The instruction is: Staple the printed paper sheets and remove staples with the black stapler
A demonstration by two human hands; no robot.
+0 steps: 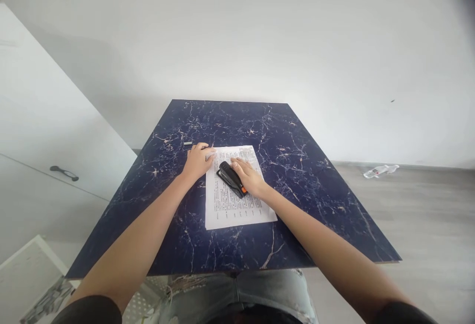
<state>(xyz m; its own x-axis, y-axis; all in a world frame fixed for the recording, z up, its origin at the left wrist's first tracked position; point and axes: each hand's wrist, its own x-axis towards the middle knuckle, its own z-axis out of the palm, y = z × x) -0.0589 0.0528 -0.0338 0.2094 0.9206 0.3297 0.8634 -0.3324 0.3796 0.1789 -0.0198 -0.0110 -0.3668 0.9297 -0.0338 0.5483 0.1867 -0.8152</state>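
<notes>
A printed white sheet of paper [232,205] lies on the dark blue marbled table [304,185]. A black stapler with an orange tip [230,178] rests on the sheet's upper half. My right hand [249,175] lies over the stapler's right side, fingers around it. My left hand [198,161] presses flat on the paper's top left corner, fingers closed together. A small strip of staples [187,143] sits on the table just beyond my left hand.
White cabinet with a dark handle [64,172] stands at the left. A plastic bottle [379,170] lies on the grey floor by the wall at the right. A white box [29,279] sits low at the left.
</notes>
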